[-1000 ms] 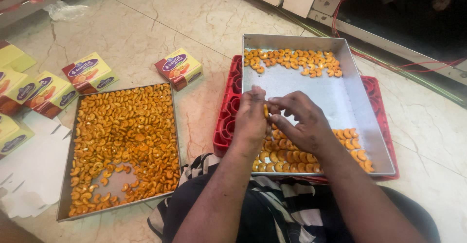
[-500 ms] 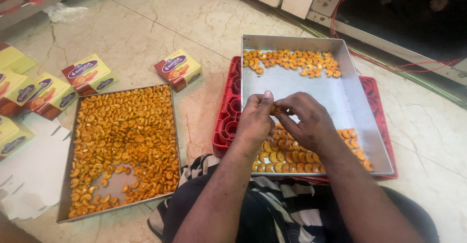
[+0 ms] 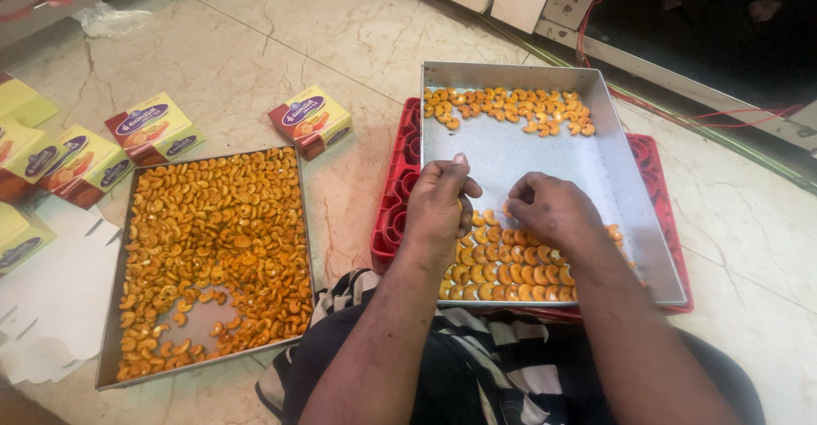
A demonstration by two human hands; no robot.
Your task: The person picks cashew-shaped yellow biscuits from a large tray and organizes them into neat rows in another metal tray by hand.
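Fingers of your left hand (image 3: 438,206) curled around few orange pieces; right hand (image 3: 549,208) now lowered, pinching piece onto rows (image 3: 502,263) in steel tray (image 3: 545,153). Row grows.

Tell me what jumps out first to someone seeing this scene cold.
The flat metal tray heaped with orange curved snack pieces on the marble floor at left catches the eye first. Next, the left hand and right hand over the second metal tray on a red plastic crate, where the pieces lie in neat rows. Yellow and maroon cardboard boxes dot the floor beyond.
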